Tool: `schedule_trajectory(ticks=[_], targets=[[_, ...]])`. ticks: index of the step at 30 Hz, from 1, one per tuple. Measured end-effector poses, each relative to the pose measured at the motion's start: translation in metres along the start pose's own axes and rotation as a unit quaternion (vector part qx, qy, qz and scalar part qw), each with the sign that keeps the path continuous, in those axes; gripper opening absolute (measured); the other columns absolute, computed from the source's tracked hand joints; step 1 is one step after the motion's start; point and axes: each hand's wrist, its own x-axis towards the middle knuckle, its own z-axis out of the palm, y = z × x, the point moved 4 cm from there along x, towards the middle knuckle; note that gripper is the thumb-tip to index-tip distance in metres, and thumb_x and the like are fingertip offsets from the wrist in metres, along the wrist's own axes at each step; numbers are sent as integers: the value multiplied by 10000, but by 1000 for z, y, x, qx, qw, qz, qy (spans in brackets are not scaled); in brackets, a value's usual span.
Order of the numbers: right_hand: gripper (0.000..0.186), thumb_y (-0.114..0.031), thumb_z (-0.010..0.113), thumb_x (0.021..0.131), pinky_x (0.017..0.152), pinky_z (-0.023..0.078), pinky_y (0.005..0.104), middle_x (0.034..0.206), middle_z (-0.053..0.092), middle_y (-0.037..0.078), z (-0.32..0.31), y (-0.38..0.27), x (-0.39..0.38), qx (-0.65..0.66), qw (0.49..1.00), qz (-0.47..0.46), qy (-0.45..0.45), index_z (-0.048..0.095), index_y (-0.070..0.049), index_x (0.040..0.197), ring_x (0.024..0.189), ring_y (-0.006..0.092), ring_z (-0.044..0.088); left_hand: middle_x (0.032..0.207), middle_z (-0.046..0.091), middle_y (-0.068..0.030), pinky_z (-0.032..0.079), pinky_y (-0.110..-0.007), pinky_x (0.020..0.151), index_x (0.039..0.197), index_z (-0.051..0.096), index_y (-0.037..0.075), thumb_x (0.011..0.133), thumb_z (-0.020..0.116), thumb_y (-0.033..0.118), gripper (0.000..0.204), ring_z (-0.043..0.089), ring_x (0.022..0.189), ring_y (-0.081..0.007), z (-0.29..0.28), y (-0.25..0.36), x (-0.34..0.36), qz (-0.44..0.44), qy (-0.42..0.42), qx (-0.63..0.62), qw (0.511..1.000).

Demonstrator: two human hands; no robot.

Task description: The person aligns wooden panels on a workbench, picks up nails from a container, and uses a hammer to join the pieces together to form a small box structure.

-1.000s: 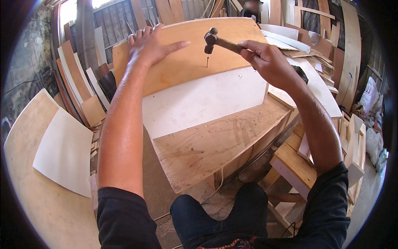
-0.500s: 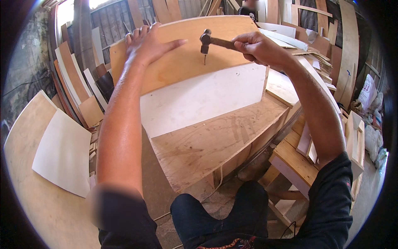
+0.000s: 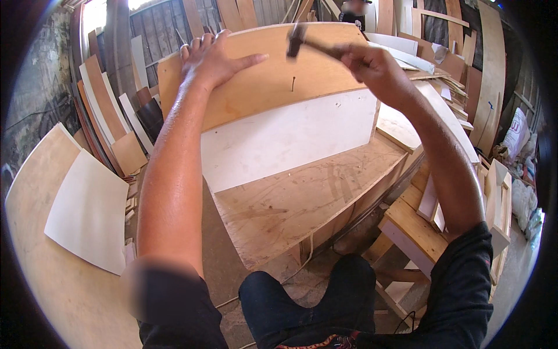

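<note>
My right hand [image 3: 369,67] is wrapped round the wooden handle of a hammer [image 3: 295,42], whose blurred head hangs in the air above a nail [image 3: 293,84]. The nail stands upright in a tan wooden panel [image 3: 250,87], near its lower edge. At the panel's upper left lies my left hand [image 3: 212,64], its thumb stretched out across the surface and its fingers over the far edge. Below the tan panel a white board [image 3: 290,142] stands on a brown plywood worktop [image 3: 308,198].
A wooden stool [image 3: 415,230] stands at my right. Stacked offcuts [image 3: 447,99] lie beyond it. Large curved sheets [image 3: 87,209] lean on the left, and long boards [image 3: 107,110] stand against the wall. Another person [image 3: 353,14] is partly visible at the back.
The hammer has lifted up off the nail, with my right hand rising slightly. My left hand keeps its place on the panel.
</note>
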Motion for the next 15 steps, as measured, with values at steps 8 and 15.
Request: schedule_trajectory(ticks=[8, 15], targets=[[317, -218, 604, 1048, 678, 507, 317, 811, 697, 103, 1, 7, -3, -23, 996, -81, 34, 691, -27, 1286, 717, 151, 615, 1479, 526, -173, 192, -568, 1216, 1498, 496, 141, 624, 642, 924, 1183, 426, 1432, -348, 3, 3, 1, 12, 24, -2, 1000], [346, -256, 573, 1061, 682, 523, 364, 841, 728, 128, 3, -1, -22, -38, 997, -13, 65, 655, -77, 1346, 735, 170, 674, 1534, 473, -179, 180, -529, 1242, 1527, 465, 133, 575, 643, 952, 1268, 373, 1475, -341, 1, 1, -1, 5, 23, -7, 1000]])
